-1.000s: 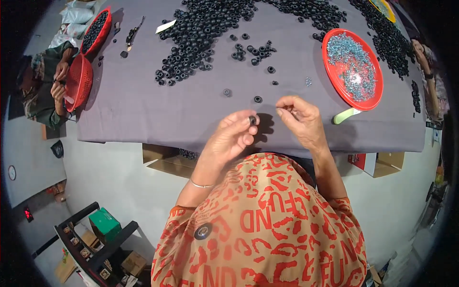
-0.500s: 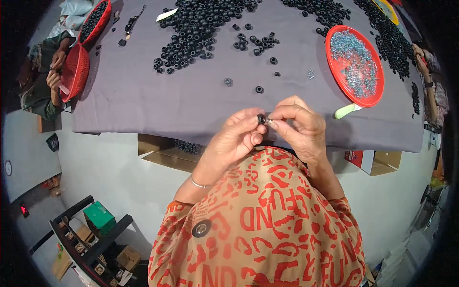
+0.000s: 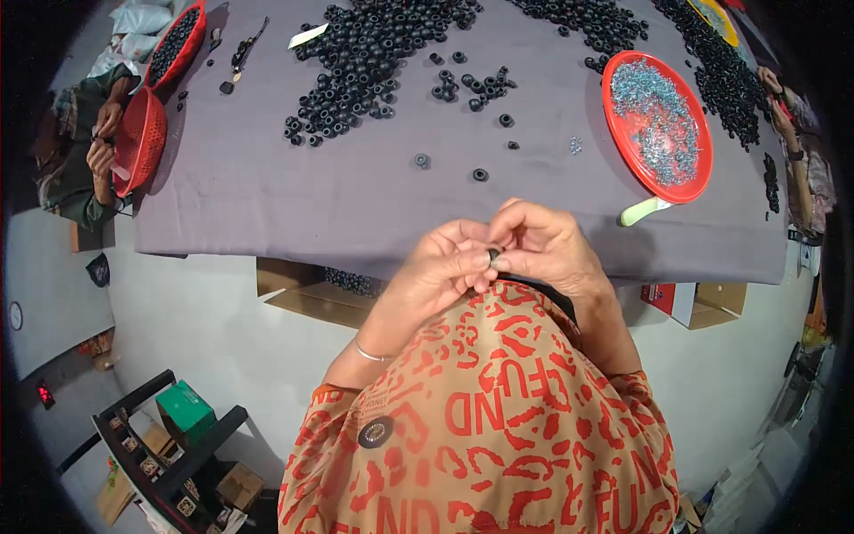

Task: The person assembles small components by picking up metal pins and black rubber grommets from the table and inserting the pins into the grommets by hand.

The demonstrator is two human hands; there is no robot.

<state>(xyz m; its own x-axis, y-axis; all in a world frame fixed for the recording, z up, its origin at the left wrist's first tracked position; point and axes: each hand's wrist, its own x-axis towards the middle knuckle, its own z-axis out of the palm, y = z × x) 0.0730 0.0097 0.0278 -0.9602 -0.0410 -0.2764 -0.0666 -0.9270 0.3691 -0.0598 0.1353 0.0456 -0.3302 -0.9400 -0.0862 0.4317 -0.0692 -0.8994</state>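
Observation:
My left hand is closed, pinching a small black round part between thumb and fingers just off the table's near edge. My right hand meets it from the other side, thumb and forefinger pressed together at the part; whatever lies between those fingertips is hidden. Beyond my hands, a loose black ring-shaped part and a greyer one lie on the grey cloth. Farther off is a large heap of the same hollow black parts. To the right stands a red plate of tiny shiny bluish pieces.
A light green handle sticks out by the plate. Red baskets stand at the left edge. Other people's hands work at the left and right sides. Cardboard boxes sit below the table, and a black rack is lower left.
Both hands have come slightly down toward my body and closer together. A small shiny piece that showed at my right fingertips is now hidden, and the black part is more covered.

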